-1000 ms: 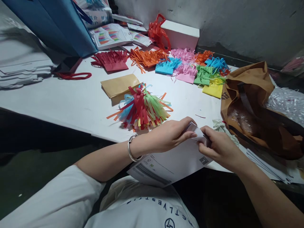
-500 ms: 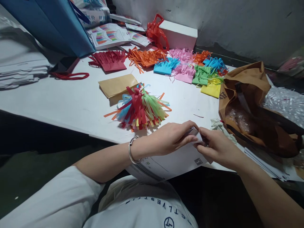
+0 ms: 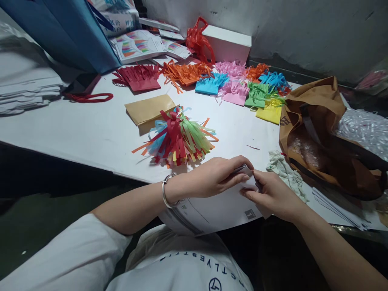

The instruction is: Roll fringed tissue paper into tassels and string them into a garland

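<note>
A printed white sheet of paper (image 3: 224, 214) hangs over the table's front edge, its upper right end bent up between my hands. My left hand (image 3: 220, 176), with a silver bangle at the wrist, is closed on that end, thumb in front and fingers behind. Close against it, my right hand (image 3: 274, 194) pinches the same corner; part of the fold is hidden by the fingers. Just beyond my left hand lies a multicoloured paper tassel (image 3: 178, 139) of red, green, blue and orange strips. A folded tan paper (image 3: 148, 109) sits behind the tassel.
Fringed paper pieces (image 3: 210, 83) in several colours line the back of the white table (image 3: 75, 129). At right stand a brown bag (image 3: 315, 105) and a crumpled whitish cloth (image 3: 286, 171). A blue bag (image 3: 69, 32) and stacked white paper (image 3: 27, 89) occupy the left; a white box (image 3: 227, 42) is behind.
My right hand has shifted slightly left and down along the paper's corner, uncovering more of the crumpled cloth. My left hand has barely moved and keeps its hold.
</note>
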`<action>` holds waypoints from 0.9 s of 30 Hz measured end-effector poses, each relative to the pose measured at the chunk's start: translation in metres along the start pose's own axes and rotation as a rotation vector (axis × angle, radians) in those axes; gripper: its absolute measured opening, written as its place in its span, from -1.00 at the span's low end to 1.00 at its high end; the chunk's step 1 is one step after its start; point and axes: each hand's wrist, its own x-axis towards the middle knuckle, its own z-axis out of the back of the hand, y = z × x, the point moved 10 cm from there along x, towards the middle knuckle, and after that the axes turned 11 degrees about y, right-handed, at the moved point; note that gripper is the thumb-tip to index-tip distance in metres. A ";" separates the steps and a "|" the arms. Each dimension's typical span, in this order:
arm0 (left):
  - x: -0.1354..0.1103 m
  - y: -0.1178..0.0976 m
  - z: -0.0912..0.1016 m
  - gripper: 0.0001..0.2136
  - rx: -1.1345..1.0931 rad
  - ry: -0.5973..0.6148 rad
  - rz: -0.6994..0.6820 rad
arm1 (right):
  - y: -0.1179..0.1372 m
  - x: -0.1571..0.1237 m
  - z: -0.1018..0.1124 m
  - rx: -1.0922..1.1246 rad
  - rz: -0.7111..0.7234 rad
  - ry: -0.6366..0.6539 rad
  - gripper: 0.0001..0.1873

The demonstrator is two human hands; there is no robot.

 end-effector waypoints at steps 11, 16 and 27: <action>0.000 0.003 -0.009 -0.81 0.061 0.030 0.050 | -0.004 -0.015 0.004 -0.177 -0.035 -0.175 -0.79; 0.003 0.006 -0.014 -0.81 0.117 0.039 0.069 | -0.005 -0.015 0.002 -0.222 -0.056 -0.209 -0.82; 0.004 0.003 -0.018 -0.77 0.094 0.057 -0.011 | -0.013 -0.010 -0.008 0.001 -0.073 -0.035 -0.91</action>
